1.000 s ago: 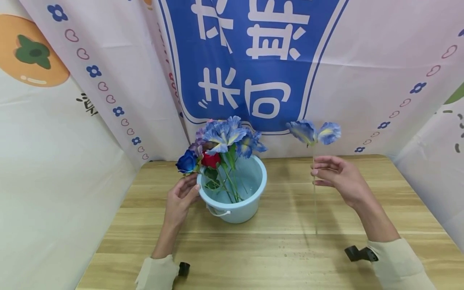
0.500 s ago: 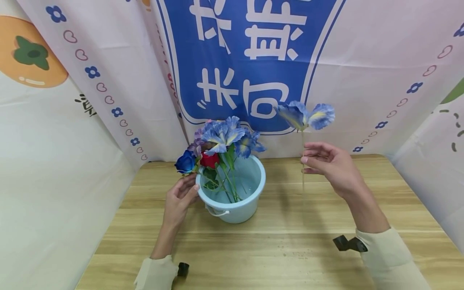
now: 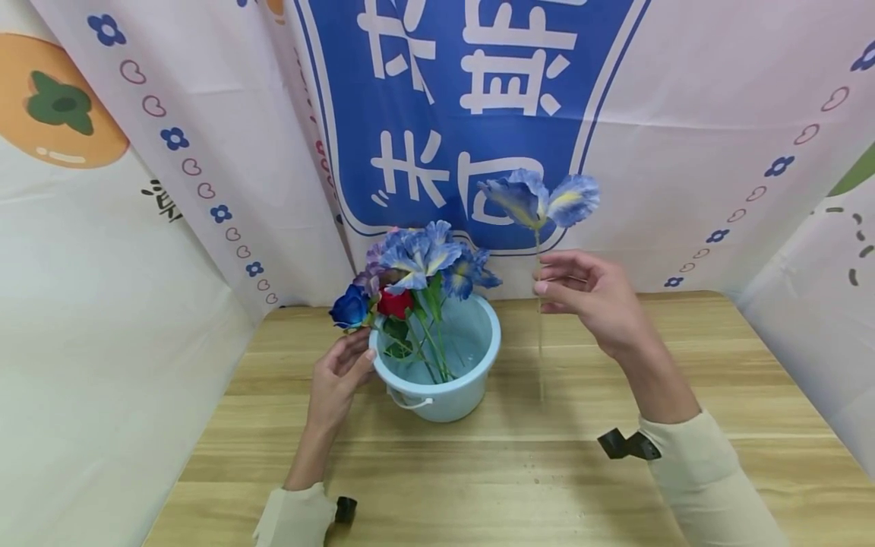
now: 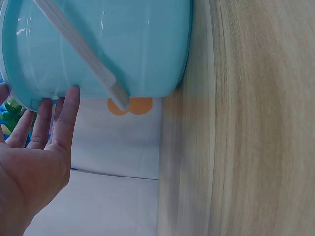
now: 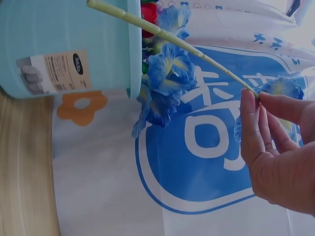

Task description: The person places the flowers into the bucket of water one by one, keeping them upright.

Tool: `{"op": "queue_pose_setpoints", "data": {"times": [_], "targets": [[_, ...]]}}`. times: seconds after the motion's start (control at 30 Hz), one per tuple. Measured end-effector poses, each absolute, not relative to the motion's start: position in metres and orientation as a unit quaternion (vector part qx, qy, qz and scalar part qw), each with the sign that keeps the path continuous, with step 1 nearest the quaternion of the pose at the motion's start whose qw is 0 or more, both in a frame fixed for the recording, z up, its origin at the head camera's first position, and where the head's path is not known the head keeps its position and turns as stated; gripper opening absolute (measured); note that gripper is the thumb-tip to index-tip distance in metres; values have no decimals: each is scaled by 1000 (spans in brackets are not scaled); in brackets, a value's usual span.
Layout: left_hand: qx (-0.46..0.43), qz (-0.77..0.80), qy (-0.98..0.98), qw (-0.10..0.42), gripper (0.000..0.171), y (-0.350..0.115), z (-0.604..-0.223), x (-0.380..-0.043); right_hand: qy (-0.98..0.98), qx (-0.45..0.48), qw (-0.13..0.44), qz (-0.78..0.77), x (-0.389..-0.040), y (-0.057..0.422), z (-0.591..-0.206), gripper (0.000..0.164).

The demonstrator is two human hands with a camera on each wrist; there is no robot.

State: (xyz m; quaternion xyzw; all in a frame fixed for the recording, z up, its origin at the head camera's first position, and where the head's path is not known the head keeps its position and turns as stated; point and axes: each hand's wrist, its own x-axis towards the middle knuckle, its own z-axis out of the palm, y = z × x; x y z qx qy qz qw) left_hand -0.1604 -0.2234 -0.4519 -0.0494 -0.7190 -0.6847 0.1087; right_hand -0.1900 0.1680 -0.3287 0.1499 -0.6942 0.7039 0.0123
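Observation:
My right hand [image 3: 593,295] pinches the thin green stem [image 5: 172,38] of a blue iris [image 3: 540,201] between thumb and fingers. The iris stands upright, right of a light blue bucket [image 3: 447,403], its stem's lower end hanging free. At the bucket's left side, my left hand [image 3: 342,374] holds it by the rim, thumb and fingers against the plastic. Leaning inside the bucket are several artificial flowers: blue irises [image 3: 420,258], a red rose [image 3: 396,301], a dark blue rose [image 3: 351,306] and purple blooms [image 3: 372,273]. The left wrist view shows the fingertips touching the bucket's outer wall.
The bucket stands on a wood-grain table [image 3: 437,486] and has a white handle [image 3: 410,403] hanging at its front. Behind the table hangs a white cloth [image 3: 649,175] with a blue panel of white characters.
My right hand has moved left and upward with the iris, bringing it closer to the bucket. The left hand and the bucket stay in place.

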Motion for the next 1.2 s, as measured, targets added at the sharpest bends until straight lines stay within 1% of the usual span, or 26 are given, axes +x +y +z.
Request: {"op": "queue_pose_setpoints", "data": {"times": [0.23,0.57,0.77,1.2], "targets": [[-49,-683,-721,104,45,-223,-452,-161,-701,153,7,696,-192,157,-329,32],[-49,-682,-723,96,44,-222,-454,-164,-706,149,-9,693,-196,141,-326,42],[-50,-687,-719,97,45,-223,-454,-164,-702,152,-15,695,-201,128,-318,42],[-42,-696,-710,101,43,-223,-452,-161,-709,177,23,682,-220,92,-296,39]]}}
